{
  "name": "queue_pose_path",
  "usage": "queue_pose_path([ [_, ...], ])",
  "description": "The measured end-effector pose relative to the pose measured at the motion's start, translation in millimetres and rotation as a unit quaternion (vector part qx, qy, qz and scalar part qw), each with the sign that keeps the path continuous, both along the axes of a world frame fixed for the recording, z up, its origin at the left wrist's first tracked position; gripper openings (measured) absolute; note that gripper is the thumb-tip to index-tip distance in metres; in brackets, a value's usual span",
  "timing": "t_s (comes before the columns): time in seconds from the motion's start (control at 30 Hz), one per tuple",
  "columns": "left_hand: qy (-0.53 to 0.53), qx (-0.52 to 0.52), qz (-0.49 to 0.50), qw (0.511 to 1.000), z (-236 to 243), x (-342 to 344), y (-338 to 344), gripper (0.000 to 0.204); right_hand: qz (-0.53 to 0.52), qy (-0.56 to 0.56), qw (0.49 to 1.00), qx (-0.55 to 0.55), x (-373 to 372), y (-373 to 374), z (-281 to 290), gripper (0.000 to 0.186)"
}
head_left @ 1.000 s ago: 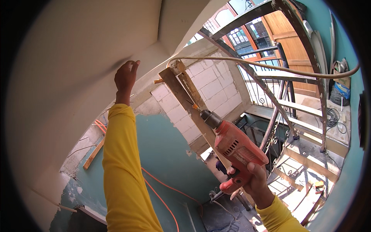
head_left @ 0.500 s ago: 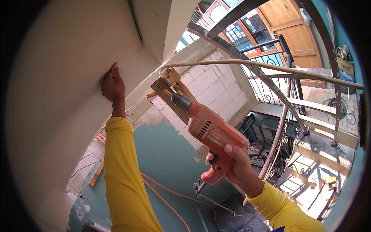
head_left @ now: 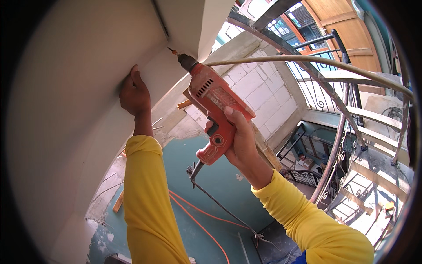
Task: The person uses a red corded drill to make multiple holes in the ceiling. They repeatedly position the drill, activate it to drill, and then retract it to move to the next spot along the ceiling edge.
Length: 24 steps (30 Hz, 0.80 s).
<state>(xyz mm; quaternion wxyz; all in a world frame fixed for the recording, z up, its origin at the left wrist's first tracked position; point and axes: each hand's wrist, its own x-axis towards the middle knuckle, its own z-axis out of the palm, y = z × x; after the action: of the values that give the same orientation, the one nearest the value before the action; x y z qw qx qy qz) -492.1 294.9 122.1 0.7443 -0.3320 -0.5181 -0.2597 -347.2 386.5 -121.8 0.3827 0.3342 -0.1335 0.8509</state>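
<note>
A red drill [head_left: 215,103] is in my right hand [head_left: 239,141], its fingers wrapped round the handle near the trigger. The drill points up, with a small bit [head_left: 171,50] at the corner of the white overhead panel [head_left: 74,88], just below a dark groove [head_left: 159,17]; contact is unclear. My left hand [head_left: 135,92] rests against that panel, left of the drill, fingers curled and partly hidden, thumb raised. What it may hold I cannot make out. A dark cable [head_left: 215,207] hangs from the drill's handle.
A curved metal rail [head_left: 307,61] crosses at the upper right. Beyond are a wooden door [head_left: 338,22], iron railings [head_left: 316,83] and steps [head_left: 373,176] going down. A block wall [head_left: 268,83] stands behind, a teal wall [head_left: 202,189] with orange cables [head_left: 200,211] below.
My right hand has raised the drill up and to the left, so its bit is now at the panel's corner. My left hand has shifted slightly on the panel, fingers still curled.
</note>
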Motion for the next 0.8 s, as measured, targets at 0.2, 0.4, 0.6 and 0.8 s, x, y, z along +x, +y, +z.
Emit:
queue_pose_path([
  [0.2, 0.009, 0.007, -0.006, 1.0, 1, -2, -3, 0.028, 0.02, 0.038, 0.998, -0.035, -15, -12, 24, 0.048],
  [0.4, -0.005, 0.003, 0.007, 1.0, 2, -4, -6, 0.033, -0.044, 0.022, 0.998, -0.034, -17, -24, 35, 0.046],
  [0.6, 0.007, 0.001, 0.003, 1.0, 0, -2, -2, 0.033, -0.059, 0.027, 0.997, -0.042, -25, -28, 38, 0.045],
  [0.8, 0.017, 0.005, 0.013, 1.0, 1, -1, 1, 0.034, -0.082, 0.033, 0.995, -0.051, -30, -30, 40, 0.044],
])
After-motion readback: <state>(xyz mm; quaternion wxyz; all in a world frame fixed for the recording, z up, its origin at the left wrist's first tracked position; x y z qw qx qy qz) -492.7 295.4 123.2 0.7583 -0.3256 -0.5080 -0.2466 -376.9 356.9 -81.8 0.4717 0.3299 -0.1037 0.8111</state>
